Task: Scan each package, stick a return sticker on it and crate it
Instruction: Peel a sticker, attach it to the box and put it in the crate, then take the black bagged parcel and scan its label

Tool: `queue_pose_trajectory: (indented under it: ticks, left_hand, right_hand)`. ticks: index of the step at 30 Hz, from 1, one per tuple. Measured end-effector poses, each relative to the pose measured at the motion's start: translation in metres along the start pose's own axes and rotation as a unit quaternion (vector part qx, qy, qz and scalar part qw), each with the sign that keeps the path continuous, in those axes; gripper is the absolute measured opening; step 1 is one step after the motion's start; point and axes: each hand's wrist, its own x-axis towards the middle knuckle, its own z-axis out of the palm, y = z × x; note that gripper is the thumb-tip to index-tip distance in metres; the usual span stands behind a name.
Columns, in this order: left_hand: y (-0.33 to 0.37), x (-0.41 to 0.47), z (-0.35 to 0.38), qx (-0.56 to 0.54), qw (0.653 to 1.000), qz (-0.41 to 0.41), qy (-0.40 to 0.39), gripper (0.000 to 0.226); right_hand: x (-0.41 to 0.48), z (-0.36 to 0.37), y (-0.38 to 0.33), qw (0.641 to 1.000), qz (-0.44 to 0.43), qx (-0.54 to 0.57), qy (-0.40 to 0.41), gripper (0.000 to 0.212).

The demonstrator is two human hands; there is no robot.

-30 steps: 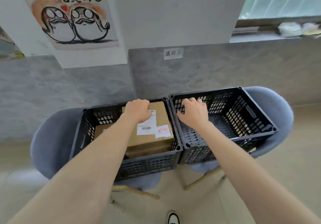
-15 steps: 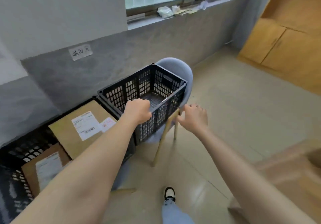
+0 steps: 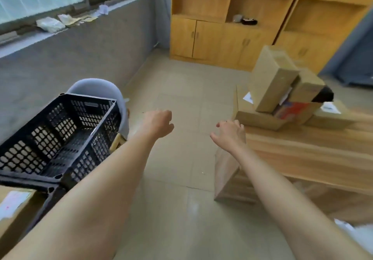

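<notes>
Head view: brown cardboard packages (image 3: 274, 82) piled on the light wooden table (image 3: 302, 154) at right, labels too blurred to read. Another labelled carton (image 3: 14, 213) is cut off lower left. A black perforated plastic crate (image 3: 60, 134) hides most of a grey chair (image 3: 94, 87). Left hand (image 3: 159, 123) loosely curled, right hand (image 3: 230, 133) relaxed and spread. Both hold nothing, between crate and table.

- Crate (image 3: 96, 144): moulded in black plastic lattice, matt.
- Boxes (image 3: 270, 82): made of brown cardboard, matt, with paper labels stuck on.
- Table (image 3: 302, 154): finished in smooth wood grain.
- Floor (image 3: 181, 90): laid in glossy beige tiles.
- Cabinet (image 3: 201, 35): built of light wood.
- Wall (image 3: 80, 54): coated grey, rough.
</notes>
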Motion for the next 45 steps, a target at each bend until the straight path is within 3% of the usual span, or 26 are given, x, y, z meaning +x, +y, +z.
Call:
queue_pose_trajectory:
  ticks: [11,21,33,45]
  left_hand:
    - [0.245,0.064,0.025,0.01,0.991,0.131,-0.033,0.029]
    - [0.453,0.072,0.052,0.021,0.978,0.205,-0.038,0.017]
    - [0.595,0.115,0.073,0.054,0.966,0.248,-0.048,0.026]
    - [0.732,0.219,0.086,0.052,0.974,0.216,-0.037,0.028]
  right_hand:
    - [-0.026,-0.02,0.233,0.991,0.135,0.028,0.004,0.041]
    - [-0.063,-0.036,0.434,0.978,0.202,0.045,0.022,0.044]
    - [-0.064,-0.036,0.58,0.959,0.276,0.054,0.039,0.041]
    - [0.028,-0.055,0.715,0.972,0.229,0.028,0.034,0.04]
